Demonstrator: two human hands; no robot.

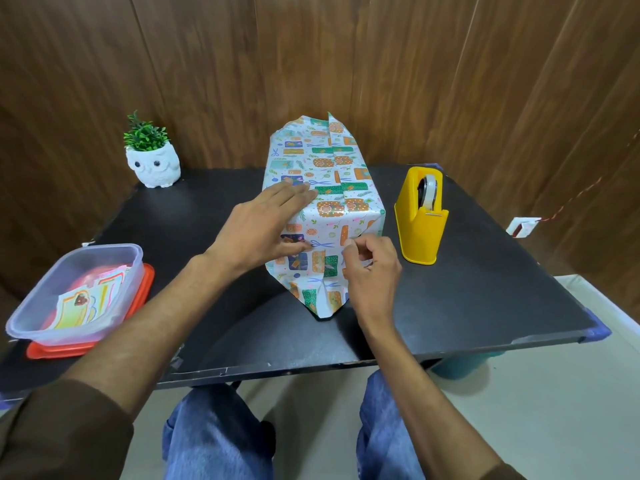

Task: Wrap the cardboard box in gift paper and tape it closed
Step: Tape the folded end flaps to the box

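Brown wooden walls stand behind a black tabletop (485,289). A person sits at it, and blue trousers show below the edge.

From the head view, the wrapped box (332,174) sits in the middle of the tabletop. Its long side runs from 12 o'clock to 6 o'clock, straight away from the person. Gift paper (311,265) with little presents on it covers the whole box. At the 12 o'clock end the paper sticks up loose. At the 6 o'clock end a pointy flap lies down on the tabletop.

The left hand (263,226) lies flat on top of the box, at its 9 o'clock side. Its fingers (298,194) are straight and press the paper down.

The right hand (372,271) is at the near end of the box. Its fingers (349,249) are curled and pinch the gift paper there. It is too small to tell if a bit of clear tape is in the pinch too.

A yellow tape holder (420,223) stands at 3 o'clock from the box, near it but not touching. The right hand is the closer hand to it, so I think that hand should get the tape. The near flap looks not yet taped, and it lies right under the right hand.

A white owl pot (156,164) with a green plant stands at 10 o'clock. A clear tub (76,296) of paper tags sits on a red lid (145,289) at 8 o'clock, well apart from the box.
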